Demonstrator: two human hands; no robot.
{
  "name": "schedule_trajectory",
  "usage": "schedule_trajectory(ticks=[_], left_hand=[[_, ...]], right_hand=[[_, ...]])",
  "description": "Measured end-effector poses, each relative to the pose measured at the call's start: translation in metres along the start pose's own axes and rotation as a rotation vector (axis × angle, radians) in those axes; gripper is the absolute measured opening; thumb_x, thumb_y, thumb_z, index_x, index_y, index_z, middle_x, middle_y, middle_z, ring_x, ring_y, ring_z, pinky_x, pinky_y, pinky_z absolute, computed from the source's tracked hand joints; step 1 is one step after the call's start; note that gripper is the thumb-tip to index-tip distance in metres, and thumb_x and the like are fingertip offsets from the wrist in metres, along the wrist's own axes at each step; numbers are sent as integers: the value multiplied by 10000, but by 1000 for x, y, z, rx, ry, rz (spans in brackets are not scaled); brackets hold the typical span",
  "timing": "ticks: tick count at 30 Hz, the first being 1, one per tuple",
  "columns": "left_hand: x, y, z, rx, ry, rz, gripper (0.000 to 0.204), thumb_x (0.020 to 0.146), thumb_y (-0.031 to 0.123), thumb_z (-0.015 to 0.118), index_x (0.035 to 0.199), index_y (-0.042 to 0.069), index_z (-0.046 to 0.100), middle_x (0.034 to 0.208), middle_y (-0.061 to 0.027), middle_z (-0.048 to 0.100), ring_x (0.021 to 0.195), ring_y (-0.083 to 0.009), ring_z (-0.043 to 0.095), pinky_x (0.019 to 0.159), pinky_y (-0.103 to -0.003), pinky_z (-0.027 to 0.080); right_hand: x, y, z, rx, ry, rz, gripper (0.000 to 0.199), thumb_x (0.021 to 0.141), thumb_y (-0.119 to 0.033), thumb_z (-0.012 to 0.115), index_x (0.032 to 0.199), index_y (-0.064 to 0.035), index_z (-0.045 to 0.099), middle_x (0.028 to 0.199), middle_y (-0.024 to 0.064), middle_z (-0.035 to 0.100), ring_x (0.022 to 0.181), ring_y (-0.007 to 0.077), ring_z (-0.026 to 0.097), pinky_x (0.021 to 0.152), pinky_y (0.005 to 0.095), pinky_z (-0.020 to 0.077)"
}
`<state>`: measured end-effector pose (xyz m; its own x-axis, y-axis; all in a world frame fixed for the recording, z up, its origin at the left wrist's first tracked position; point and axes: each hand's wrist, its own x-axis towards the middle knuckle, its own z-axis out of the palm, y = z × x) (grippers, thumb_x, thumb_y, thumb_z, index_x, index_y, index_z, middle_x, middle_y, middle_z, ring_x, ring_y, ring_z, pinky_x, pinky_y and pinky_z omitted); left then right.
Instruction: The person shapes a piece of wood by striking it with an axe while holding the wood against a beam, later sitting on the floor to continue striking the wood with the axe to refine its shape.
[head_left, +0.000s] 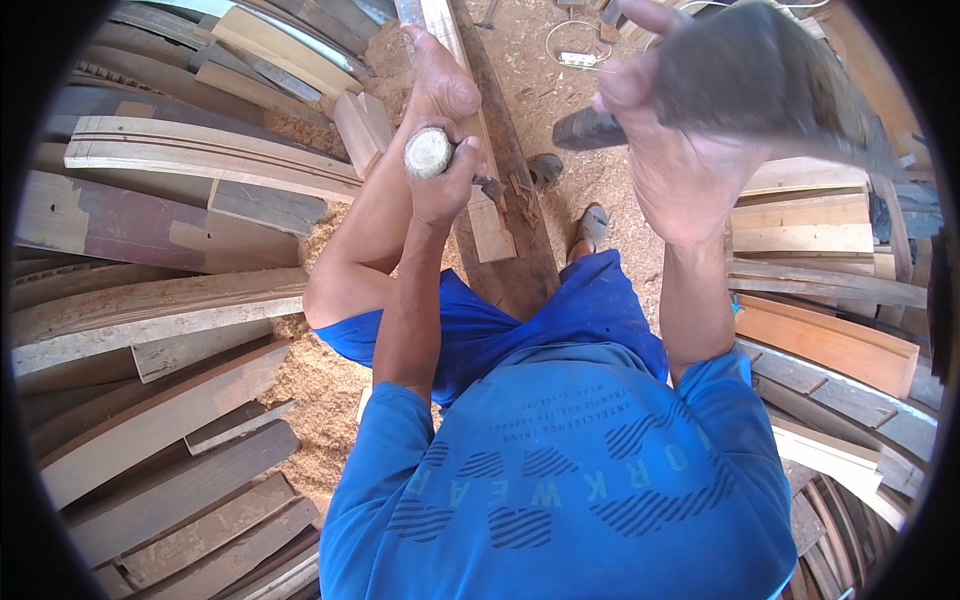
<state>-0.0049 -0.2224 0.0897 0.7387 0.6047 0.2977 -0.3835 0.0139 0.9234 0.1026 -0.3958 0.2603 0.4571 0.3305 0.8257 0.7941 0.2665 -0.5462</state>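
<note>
My left hand (446, 190) is closed around a chisel (429, 153); its pale round handle end faces up. The dark lower part of the chisel shows beside my fingers, over a light wooden strip (492, 232). Whether its tip touches the wood I cannot tell. Raised at the upper right, my right hand (685, 180) grips a dark, heavy mallet (750, 80), slightly blurred. The mallet's handle end sticks out left of my hand. Beneath the strip lies a dark plank (535, 270), with small chips beside the chisel. My bare foot (443, 80) rests near the strip's far part.
Stacked boards (200, 150) fill the left side, and more wooden pieces (810, 215) lie at the right. Sawdust and shavings (335, 425) cover the floor. A power strip (577, 60) with a white cord lies at the far side. My other foot wears a sandal (594, 225).
</note>
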Motion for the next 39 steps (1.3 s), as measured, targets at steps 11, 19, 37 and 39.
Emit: schedule_trajectory(ticks=[11, 19, 37, 39], left_hand=[[1, -8, -3, 79, -19, -42, 174, 904, -52, 584, 992, 41, 467, 732, -34, 569, 613, -107, 601, 521, -279, 493], [1, -1, 0, 140, -58, 48, 157, 897, -35, 605, 977, 42, 495, 752, -22, 564, 621, -99, 602, 541, -273, 502], [-14, 51, 68, 426, 104, 569, 149, 903, 84, 717, 900, 51, 572, 909, -46, 600, 862, -186, 615, 721, -326, 492], [-34, 59, 101, 539, -125, 589, 204, 780, 70, 799, 845, 91, 606, 985, -70, 623, 981, -257, 605, 827, -419, 472]], right_hand=[[15, 10, 44, -854, -965, 213, 278, 829, -262, 742, 913, 3, 728, 815, 187, 712, 782, 371, 715, 703, 460, 574], [16, 11, 42, -470, -536, -66, 256, 804, -220, 709, 917, 9, 690, 827, 208, 674, 787, 417, 662, 688, 481, 539], [-102, 37, -33, 260, -365, 1038, 260, 883, -213, 782, 1001, -1, 690, 870, 76, 701, 745, 104, 668, 639, 214, 533], [-140, 56, -42, 711, -212, 1259, 258, 869, -188, 770, 998, 16, 677, 880, 94, 698, 785, 126, 668, 677, 241, 545]])
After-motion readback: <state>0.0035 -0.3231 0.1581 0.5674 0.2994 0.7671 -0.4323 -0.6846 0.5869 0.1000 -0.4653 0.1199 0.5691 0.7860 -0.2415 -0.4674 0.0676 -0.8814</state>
